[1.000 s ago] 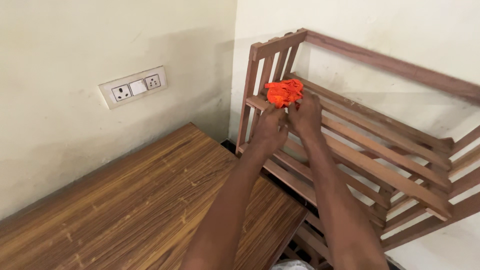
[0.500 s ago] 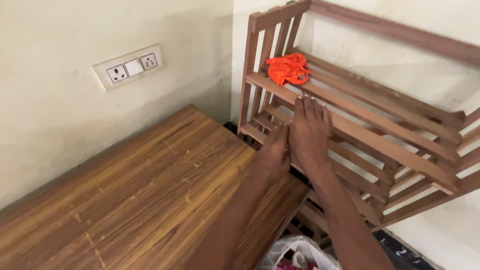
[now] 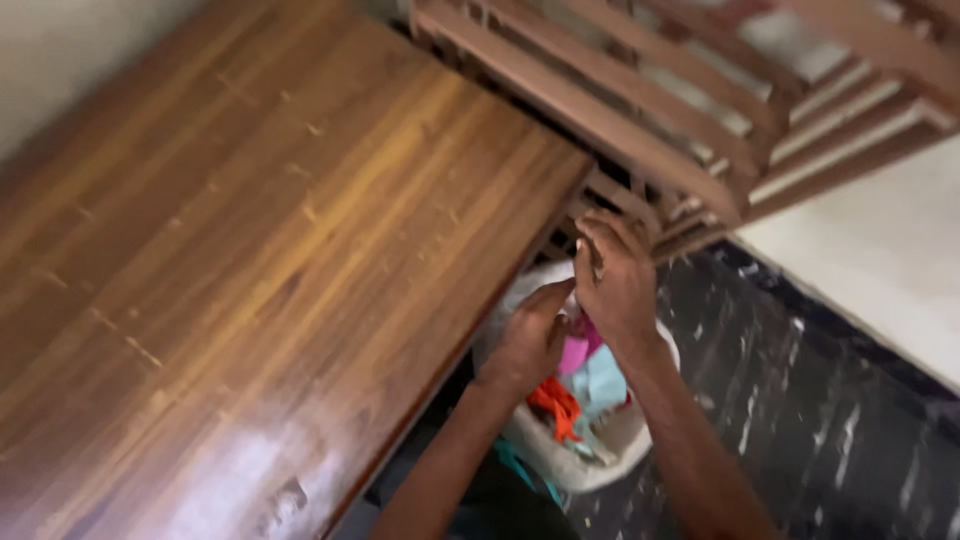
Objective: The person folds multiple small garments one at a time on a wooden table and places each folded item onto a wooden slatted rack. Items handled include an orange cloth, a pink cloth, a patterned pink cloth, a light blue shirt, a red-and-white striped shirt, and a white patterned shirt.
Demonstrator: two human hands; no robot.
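A white bag (image 3: 610, 440) of pink, pale blue and orange cloth pieces (image 3: 585, 385) was seen beside the wooden table (image 3: 250, 250); both hands, left (image 3: 530, 340) and right (image 3: 615, 280), were reached into it, their grips blurred beyond telling.

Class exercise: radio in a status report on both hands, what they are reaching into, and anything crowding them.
Left hand and right hand over the white bag of coloured cloth pieces; grip unclear. Table edge and wooden rack close alongside.
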